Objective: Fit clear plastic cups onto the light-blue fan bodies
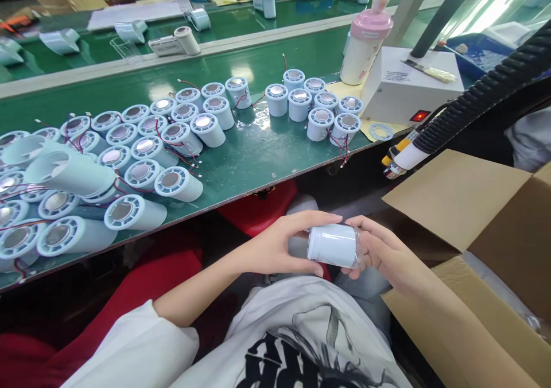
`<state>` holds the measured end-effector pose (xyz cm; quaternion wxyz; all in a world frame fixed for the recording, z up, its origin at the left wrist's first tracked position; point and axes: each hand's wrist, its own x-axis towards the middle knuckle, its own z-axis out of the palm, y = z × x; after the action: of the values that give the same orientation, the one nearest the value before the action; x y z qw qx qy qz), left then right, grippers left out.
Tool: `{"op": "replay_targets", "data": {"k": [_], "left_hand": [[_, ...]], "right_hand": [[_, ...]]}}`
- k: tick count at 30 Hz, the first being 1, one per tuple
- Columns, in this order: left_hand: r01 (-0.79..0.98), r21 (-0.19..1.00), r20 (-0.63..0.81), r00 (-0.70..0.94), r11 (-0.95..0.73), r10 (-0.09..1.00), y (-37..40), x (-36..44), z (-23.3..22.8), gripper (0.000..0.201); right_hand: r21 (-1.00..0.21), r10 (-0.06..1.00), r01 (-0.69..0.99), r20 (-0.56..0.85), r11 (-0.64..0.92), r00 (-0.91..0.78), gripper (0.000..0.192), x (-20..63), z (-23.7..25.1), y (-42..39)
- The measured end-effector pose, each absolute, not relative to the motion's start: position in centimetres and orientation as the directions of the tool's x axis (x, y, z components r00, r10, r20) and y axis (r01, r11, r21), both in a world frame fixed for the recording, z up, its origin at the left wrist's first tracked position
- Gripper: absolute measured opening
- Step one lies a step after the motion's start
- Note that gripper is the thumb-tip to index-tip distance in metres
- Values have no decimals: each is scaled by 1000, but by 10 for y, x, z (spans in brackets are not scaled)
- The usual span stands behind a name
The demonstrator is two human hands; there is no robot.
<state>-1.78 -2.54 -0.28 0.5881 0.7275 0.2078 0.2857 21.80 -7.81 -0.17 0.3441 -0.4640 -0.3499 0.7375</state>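
Hands meet over my lap, below the green bench [258, 147]: my left hand [275, 247] and right hand [383, 256] each curl around a white cylinder [333, 244], gripping its opposite ends, lying sideways.

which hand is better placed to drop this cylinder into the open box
Right, probably. Both hands hold the cylinder over the lap, but the right hand grips the end nearest the open box, which sits on that side. The left hand would have to cross over.
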Motion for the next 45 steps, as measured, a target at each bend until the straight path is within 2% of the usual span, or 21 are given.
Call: {"op": "replay_targets", "data": {"k": [9,19,21,24,25,27,29,30,31,33,35,36,38,40,42,43,45], "left_hand": [[-91,969,219,748,-230,627,-26,-19,-5,78],[-103,953,268,726,-286,634,-28,-20,-8,74],[-100,964,241,728,-248,642,-30,-20,-7,72],[-51,985,151,730,-167,667,-33,-19,-3,70],[-31,991,114,723,-133,681,-34,-19,-1,70],[-6,999,40,703,-49,711,-36,-19,2,69],[-6,999,-30,688,47,725,-38,-19,4,68],[-15,996,-57,687,93,724,-38,-19,5,68],[-24,990,-82,691,136,718,-39,-19,6,68],[-31,979,-123,702,202,702,-39,-19,6,67],[-14,972,-152,718,233,679,-39,-19,6,67],[1,973,-160,729,232,665,-38,-20,6,70],[26,982,-143,749,187,648,-36,-21,6,78],[30,994,-90,759,103,645,-35,-22,7,84],[8,999,-29,764,35,644,-34,-23,8,83],[-7,1000,-9,769,23,639,-34,-24,8,81],[-37,999,6,783,37,622,-35,-25,7,79]], "right_hand": [[-737,757,-224,-546,-638,-359,55,206,-1,-77],[-541,540,-169,-660,-824,-522,75,203,9,-76],[-532,518,-147,-662,-834,-542,80,203,8,-76],[-586,542,-117,-632,-802,-553,80,203,0,-79],[-632,581,-112,-610,-767,-539,80,204,-3,-81],[-793,742,-103,-506,-601,-440,76,206,-9,-84],[-956,913,-17,-276,-294,-301,70,210,-13,-88],[-991,958,61,-127,-115,-256,69,213,-15,-90],[-987,969,151,13,51,-245,71,215,-16,-91],[-897,919,294,233,329,-317,73,219,-18,-92],[-795,846,344,363,500,-391,66,222,-20,-93],[-784,833,338,380,521,-403,63,223,-21,-93],[-873,879,264,303,411,-368,59,222,-21,-95],[-979,938,108,128,171,-323,57,220,-20,-97],[-1000,950,-18,-8,-14,-312,53,219,-19,-99],[-999,951,-33,-28,-40,-307,51,219,-19,-100],[-999,956,32,2,12,-293,49,220,-18,-102]]}}
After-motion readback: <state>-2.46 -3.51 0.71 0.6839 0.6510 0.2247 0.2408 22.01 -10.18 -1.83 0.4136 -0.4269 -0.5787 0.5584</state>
